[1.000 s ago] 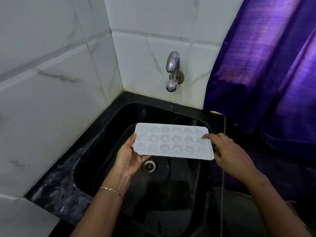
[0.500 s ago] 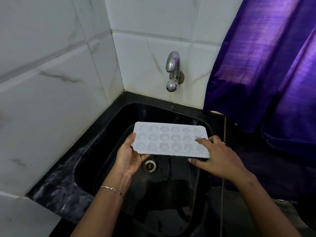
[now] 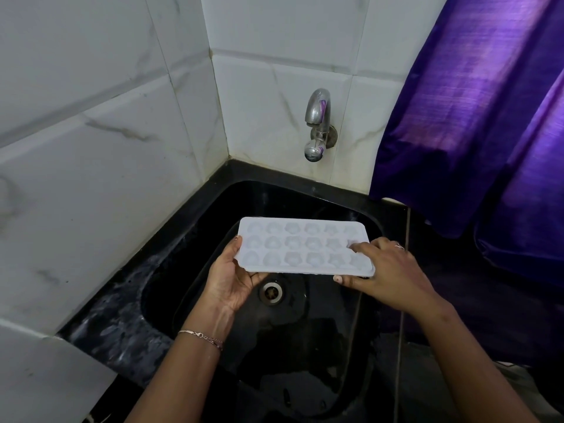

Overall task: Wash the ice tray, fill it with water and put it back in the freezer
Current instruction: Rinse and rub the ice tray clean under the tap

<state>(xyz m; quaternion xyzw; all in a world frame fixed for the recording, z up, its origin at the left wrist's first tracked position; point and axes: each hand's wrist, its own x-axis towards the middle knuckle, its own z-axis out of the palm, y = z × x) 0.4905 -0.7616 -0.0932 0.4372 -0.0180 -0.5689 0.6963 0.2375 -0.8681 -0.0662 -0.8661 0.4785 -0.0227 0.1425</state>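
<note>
Far left: white marble-look wall tiles point(image 3: 91, 148), with a black speckled stone counter point(image 3: 106, 315) below them. The counter frames a black rectangular sink point(image 3: 183, 270) whose floor looks wet. The left hand point(image 3: 232, 279), thin chain bracelet point(image 3: 201, 335) on its wrist, grips the left short end of the white plastic ice tray point(image 3: 305, 248), thumb on the top edge and palm underneath. The tray is held in the air over the basin, roughly level, cavities up, right above the round metal drain point(image 3: 271, 293), and it touches neither the sink nor the counter. The cavities look empty; water in them cannot be told. On the far wall a chrome tap point(image 3: 317, 123) sits above and beyond the tray, with no stream visible. The right hand point(image 3: 387, 270) clamps the right short end, fingertips pressed on the top face and thumb under the near edge, with a ring point(image 3: 399, 247) on one finger. So the hands are apart, one at each end of the tray. A purple satin curtain point(image 3: 473, 117) hangs at the far right. Judged step: the start of the wash, with the tray positioned over the sink and not yet under water. The next move likely needs one hand freed to open the tap while the other keeps the tray steady, and then the tray goes under the spout. A one-handed hold on a thin tray may tip.
</note>
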